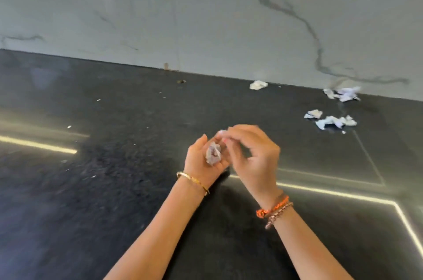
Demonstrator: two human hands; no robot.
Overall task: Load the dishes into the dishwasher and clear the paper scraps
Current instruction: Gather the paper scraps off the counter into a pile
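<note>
Black stone countertop (96, 188) fills the lower two thirds of the frame, with pale bright lines across it at the left edge and along the lower right. Above it, across the whole top of the frame, stands a white marble wall (206, 16) with grey veins. Small white crumbs (69, 127) dot the counter at centre left.

Just left of the frame's centre is my left hand (201, 160), palm turned up, fingers cupped round a crumpled paper ball (213, 153) that sits in the palm. A gold bangle (193, 182) circles that wrist. Right beside it, touching or nearly touching over the ball, is my right hand (254, 156), fingers curled and blurred; its fingertips pinch a small white scrap (222, 132) just above the ball. An orange bracelet (272, 208) and a beaded one (278, 215) sit on that wrist.

Further right, in the upper right of the counter and well apart from my hands, lie the loose paper scraps: one (258, 85) close to the foot of the wall, a larger cluster (343, 93) against the wall, a small one (313, 114) below that, and another cluster (335, 121) just beside it
</note>
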